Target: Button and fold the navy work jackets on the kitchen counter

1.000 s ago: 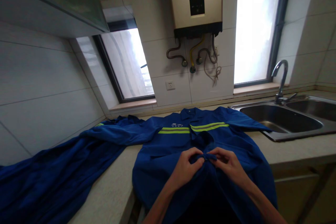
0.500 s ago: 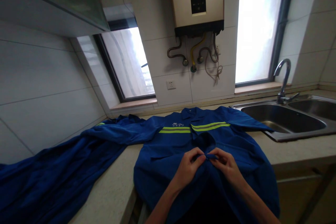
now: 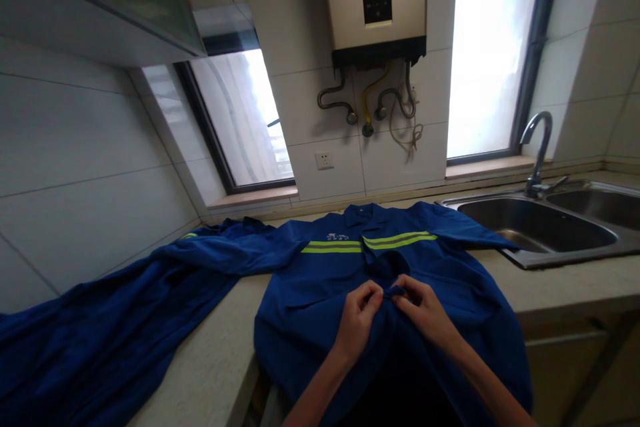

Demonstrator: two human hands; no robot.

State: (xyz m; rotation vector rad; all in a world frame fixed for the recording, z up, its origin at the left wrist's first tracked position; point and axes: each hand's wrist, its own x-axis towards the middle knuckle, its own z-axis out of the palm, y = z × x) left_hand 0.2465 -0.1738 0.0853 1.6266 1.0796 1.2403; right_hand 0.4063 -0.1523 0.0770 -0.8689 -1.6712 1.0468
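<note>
A blue work jacket (image 3: 320, 280) with yellow-green and grey reflective stripes lies face up on the counter, its collar toward the wall and its lower part hanging over the front edge. My left hand (image 3: 361, 313) pinches one front edge of the jacket near the lower middle. Close beside it, my right hand (image 3: 417, 307) is closed on the opposite front edge, where the cloth is bunched. The fingertips of both hands nearly meet. Whether a button lies between them is too small to tell. Above the hands, the front gapes in a dark fold.
More blue clothing (image 3: 125, 320) is spread along the left counter and touches the jacket's sleeve. A steel sink (image 3: 537, 257) with a faucet (image 3: 537, 153) is set into the counter (image 3: 210, 347) at right. A water heater (image 3: 377, 7) hangs on the tiled wall above.
My right hand has shifted slightly left and up, its fingers now further over the bunched edge. My left fingers have curled more tightly. The jacket lies almost as before.
</note>
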